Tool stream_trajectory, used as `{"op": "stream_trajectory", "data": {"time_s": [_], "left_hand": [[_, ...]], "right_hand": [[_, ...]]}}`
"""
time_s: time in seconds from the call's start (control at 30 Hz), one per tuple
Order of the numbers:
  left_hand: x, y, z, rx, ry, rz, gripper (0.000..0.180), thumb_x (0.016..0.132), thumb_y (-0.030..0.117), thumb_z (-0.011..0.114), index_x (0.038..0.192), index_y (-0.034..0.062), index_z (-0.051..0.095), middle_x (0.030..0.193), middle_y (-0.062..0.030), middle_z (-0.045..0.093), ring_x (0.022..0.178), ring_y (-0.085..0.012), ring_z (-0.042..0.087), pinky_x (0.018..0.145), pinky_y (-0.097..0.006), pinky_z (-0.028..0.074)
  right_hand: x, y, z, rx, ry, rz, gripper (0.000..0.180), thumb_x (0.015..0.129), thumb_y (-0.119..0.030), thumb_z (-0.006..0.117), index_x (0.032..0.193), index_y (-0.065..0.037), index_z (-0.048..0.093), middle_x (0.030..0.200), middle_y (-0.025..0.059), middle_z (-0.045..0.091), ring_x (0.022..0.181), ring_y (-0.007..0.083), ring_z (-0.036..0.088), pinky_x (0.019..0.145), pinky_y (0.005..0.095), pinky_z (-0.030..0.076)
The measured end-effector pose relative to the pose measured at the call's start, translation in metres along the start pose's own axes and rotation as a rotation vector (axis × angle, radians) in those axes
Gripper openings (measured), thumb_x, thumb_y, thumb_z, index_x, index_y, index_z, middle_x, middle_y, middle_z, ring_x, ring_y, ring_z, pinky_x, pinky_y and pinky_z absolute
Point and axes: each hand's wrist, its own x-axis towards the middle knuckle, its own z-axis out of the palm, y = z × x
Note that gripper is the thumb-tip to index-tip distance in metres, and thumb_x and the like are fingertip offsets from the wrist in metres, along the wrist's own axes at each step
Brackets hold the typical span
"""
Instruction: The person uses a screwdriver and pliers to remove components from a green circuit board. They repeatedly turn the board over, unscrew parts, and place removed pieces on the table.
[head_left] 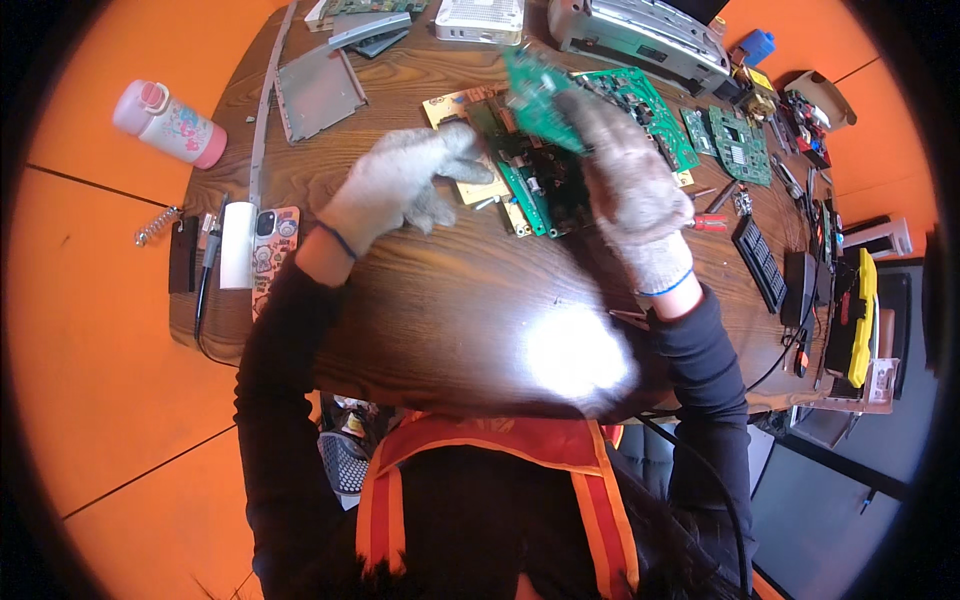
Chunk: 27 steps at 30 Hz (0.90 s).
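Both of my hands wear pale knitted work gloves. My right hand (pixel 635 185) grips a green circuit board (pixel 540 98) by its near right edge and holds it tilted above the other boards. Fingers apart and holding nothing, my left hand (pixel 405 180) hovers at the left edge of the pile. Below the hands lie a long narrow green board (pixel 515 165) with dark parts on it and a tan board (pixel 468 190). A larger green board (pixel 640 100) rests behind my right hand, which hides part of it.
At the left stand a white and pink bottle (pixel 170 125), a phone in a patterned case (pixel 275 250) and a white roll (pixel 237 245). A metal panel (pixel 318 92) lies farther back. On the right are a red-handled screwdriver (pixel 708 223), a black remote control (pixel 759 263) and another green board (pixel 740 145).
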Motion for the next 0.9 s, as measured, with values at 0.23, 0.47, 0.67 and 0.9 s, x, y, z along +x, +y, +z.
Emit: {"op": "stream_trajectory", "data": {"time_s": [0.23,0.47,0.67,0.9], "left_hand": [[0.008,-0.018,0.014,-0.099,0.130,-0.045,0.033,0.099,0.025,0.064,0.124,0.0040,0.064,0.098,-0.0142,0.075,0.056,-0.0166,0.068,0.042,-0.026,0.052],[0.025,-0.053,0.008,-0.664,0.097,0.057,0.021,0.100,0.028,0.061,0.110,0.0100,0.064,0.066,0.0009,0.051,0.040,-0.0063,0.040,0.032,-0.022,0.032],[-0.009,-0.028,-0.004,-0.031,0.173,-0.177,0.035,0.094,0.046,0.067,0.094,0.0110,0.066,0.056,0.0043,0.046,0.045,-0.0085,0.050,0.040,-0.025,0.039],[-0.002,-0.019,0.011,0.824,0.032,-0.094,0.034,0.100,0.040,0.059,0.117,0.0117,0.068,0.074,-0.0034,0.067,0.070,-0.0180,0.072,0.078,-0.038,0.061]], "right_hand": [[-0.030,0.017,-0.013,0.294,0.404,0.194,0.043,0.095,0.001,0.062,0.138,-0.003,0.059,0.131,0.0146,0.067,0.118,0.0261,0.065,0.103,0.0364,0.049],[-0.062,-0.004,-0.021,-0.514,0.286,0.174,0.066,0.080,0.006,0.057,0.145,0.006,0.047,0.138,0.0254,0.056,0.125,0.0469,0.053,0.111,0.0522,0.036],[-0.066,-0.001,-0.034,-0.428,0.295,0.202,0.074,0.074,0.008,0.051,0.148,0.005,0.044,0.139,0.0263,0.057,0.131,0.0496,0.049,0.116,0.0524,0.031],[-0.120,0.012,-0.098,-0.687,0.323,0.388,0.070,0.080,0.009,0.048,0.149,0.001,0.044,0.133,0.0228,0.064,0.128,0.0375,0.059,0.117,0.0482,0.035]]}}
